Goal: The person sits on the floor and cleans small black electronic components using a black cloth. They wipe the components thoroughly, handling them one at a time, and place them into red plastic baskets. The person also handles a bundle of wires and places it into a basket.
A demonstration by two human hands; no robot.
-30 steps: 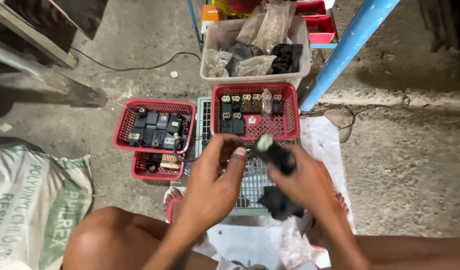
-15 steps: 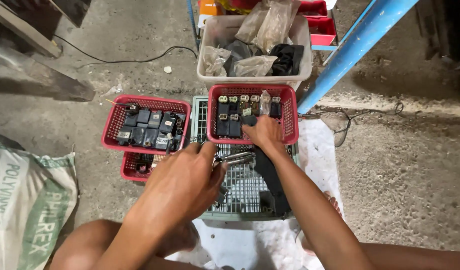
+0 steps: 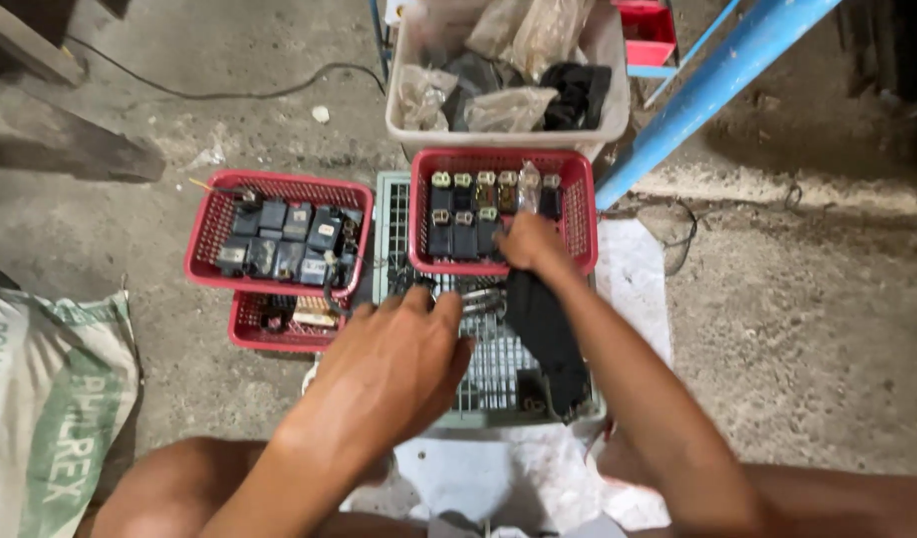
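Now the right hand (image 3: 531, 242) reaches into the red basket (image 3: 578, 214) and touches the small black boxes (image 3: 463, 237), fingers hidden, while the left hand (image 3: 393, 364) rests spread flat on the grey crate (image 3: 493, 369).

Blue pole (image 3: 712, 85), woven sack (image 3: 40, 408), beige tub of bags (image 3: 598, 130), black cable (image 3: 229, 93)
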